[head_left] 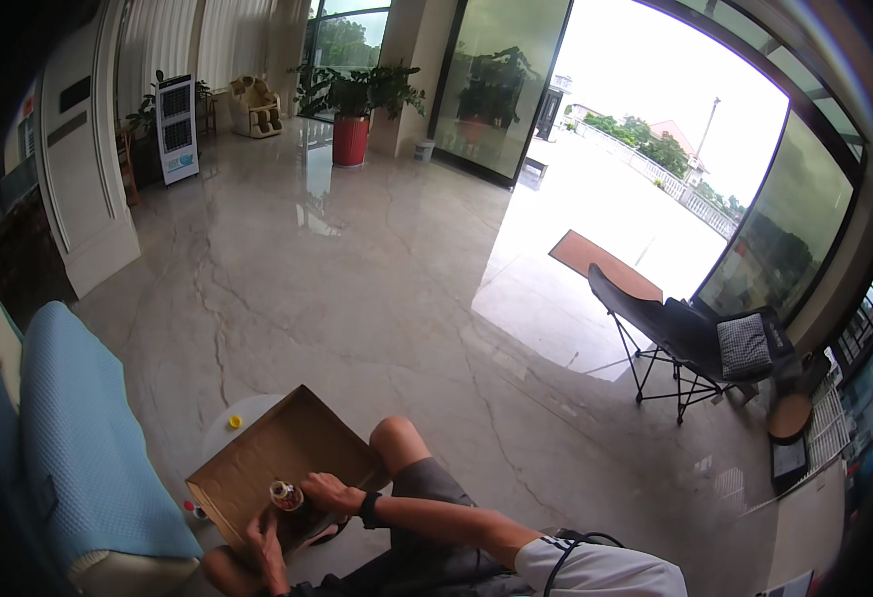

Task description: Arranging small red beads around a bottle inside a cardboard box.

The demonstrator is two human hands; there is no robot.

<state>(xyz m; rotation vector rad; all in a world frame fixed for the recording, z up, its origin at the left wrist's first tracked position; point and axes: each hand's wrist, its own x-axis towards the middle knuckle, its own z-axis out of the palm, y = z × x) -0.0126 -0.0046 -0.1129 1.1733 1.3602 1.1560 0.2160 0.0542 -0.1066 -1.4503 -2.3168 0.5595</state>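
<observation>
A small open-mouthed glass bottle (286, 497) with brownish contents is between my hands, over a shallow brown cardboard box (257, 453). From the right, my right hand (328, 494) closes on the bottle's side, its fingers curled; a black band circles that wrist. At the lower left of the bottle, my left hand (266, 540) has its fingers bent in against the bottle's lower part. The fingertips of both hands are too small to make out clearly. My bent knees are beside and under the box.
A yellow cap-like piece (235, 422) lies on a pale round surface beyond the box. Small red and white items (195, 509) are at its left. A blue-covered seat (83, 428) stands left; a black folding chair (675, 328) is right, near the open doorway. A potted plant (350, 141) stands far off.
</observation>
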